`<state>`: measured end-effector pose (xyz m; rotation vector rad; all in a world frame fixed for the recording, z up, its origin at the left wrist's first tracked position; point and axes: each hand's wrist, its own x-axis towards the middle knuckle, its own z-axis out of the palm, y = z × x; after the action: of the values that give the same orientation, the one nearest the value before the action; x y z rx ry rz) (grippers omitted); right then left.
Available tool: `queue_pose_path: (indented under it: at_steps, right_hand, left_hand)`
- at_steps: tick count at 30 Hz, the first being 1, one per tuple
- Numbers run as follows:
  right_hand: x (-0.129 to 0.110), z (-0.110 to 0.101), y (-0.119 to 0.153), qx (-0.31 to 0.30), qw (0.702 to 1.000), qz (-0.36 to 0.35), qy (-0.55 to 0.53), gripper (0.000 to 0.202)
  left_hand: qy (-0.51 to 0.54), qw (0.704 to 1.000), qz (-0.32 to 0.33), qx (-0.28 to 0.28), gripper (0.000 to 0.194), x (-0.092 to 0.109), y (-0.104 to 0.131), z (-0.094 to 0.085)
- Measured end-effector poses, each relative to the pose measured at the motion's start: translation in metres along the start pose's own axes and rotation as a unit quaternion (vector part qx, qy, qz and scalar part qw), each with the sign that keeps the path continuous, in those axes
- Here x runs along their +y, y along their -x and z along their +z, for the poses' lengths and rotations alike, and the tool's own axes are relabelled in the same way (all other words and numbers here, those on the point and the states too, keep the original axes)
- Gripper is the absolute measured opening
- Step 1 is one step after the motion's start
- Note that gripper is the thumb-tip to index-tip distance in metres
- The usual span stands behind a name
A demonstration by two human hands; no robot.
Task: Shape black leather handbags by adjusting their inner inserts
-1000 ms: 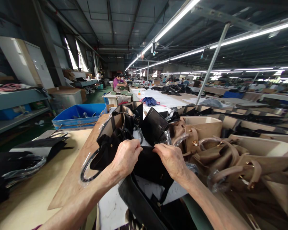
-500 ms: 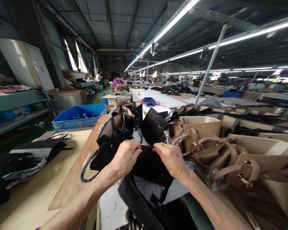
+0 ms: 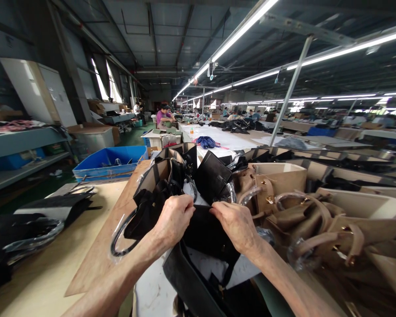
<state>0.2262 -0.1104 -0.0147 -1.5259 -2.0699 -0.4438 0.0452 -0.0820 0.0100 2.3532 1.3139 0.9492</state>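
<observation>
Both hands pinch the upper edge of a black bag [image 3: 206,231] in the middle of the view. My left hand [image 3: 174,218] is closed on its left top corner, and my right hand [image 3: 236,224] grips the same edge farther right, with a short gap between them. The bag's black flap or strap [image 3: 188,281] hangs toward me, over a white surface. Just beyond the hands stands another black bag [image 3: 213,176]. More black bags [image 3: 152,198] with plastic-wrapped handles lie to the left.
Tan bags [image 3: 280,176] crowd the right side. A wooden board [image 3: 102,246] and a blue bin [image 3: 110,163] are at the left, with black pieces [image 3: 56,204] on a pale table. A person in purple [image 3: 165,115] sits farther back.
The view has tilted slightly, so the surroundings sit a little lower. Both hands keep their hold on the black bag's edge, nearly unmoved.
</observation>
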Motion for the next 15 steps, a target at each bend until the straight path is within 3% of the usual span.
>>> queue_pose_path:
  at_steps: [6, 10, 15]
  right_hand:
    - [-0.016, 0.004, -0.010, -0.014, 0.999, -0.020, -0.021, 0.017]
    - [-0.028, 0.009, -0.022, -0.026, 0.999, -0.039, -0.025, 0.019]
    - [-0.006, -0.001, -0.014, -0.047, 0.999, -0.011, 0.009, 0.020]
  left_hand:
    - [0.019, 1.000, -0.006, -0.007, 0.008, 0.005, -0.003, -0.004]
    - [0.045, 0.999, 0.003, -0.010, 0.016, 0.003, -0.005, -0.005]
    - [0.067, 0.998, -0.004, -0.005, 0.015, -0.001, -0.009, -0.006]
